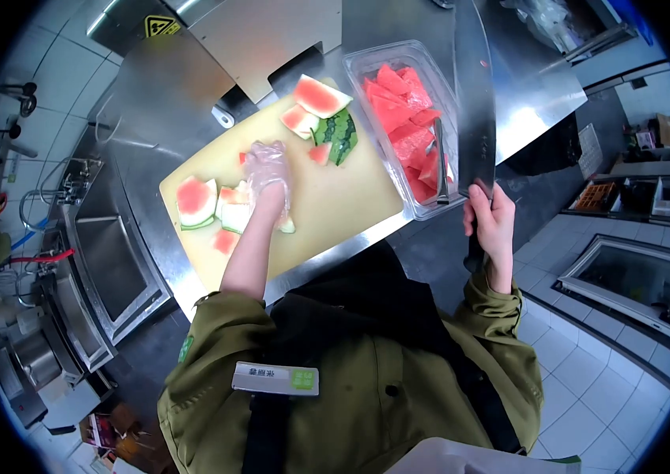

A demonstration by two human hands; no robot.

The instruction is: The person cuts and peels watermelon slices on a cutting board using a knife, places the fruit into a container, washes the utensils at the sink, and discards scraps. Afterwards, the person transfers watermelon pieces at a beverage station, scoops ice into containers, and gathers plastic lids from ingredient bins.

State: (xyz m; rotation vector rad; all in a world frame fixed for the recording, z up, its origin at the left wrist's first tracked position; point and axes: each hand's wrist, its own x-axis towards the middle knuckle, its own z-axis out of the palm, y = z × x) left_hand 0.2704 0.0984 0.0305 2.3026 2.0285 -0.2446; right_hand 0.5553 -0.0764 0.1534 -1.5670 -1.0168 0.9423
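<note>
My left hand point(268, 172), in a clear plastic glove, is over watermelon rind pieces point(234, 216) on the left part of a yellowish cutting board point(343, 209). Its fingers point away from me and bend downward, so whatever lies under them is hidden. Near its wrist, rind sticks out on both sides. My bare right hand point(493, 221) is closed around the dark handle of a large knife point(475, 103), its broad blade pointing away from me. More rinds point(320, 96) and a green striped rind piece point(336, 136) rest at the board's far side.
Right of the board, a clear plastic tub point(430, 209) holds red watermelon chunks point(402, 118), with a metal utensil point(441, 170) leaning inside. A metal counter point(520, 118) extends behind. Sinks point(117, 261) stand at left; a white-handled tool point(222, 117) lies behind the board.
</note>
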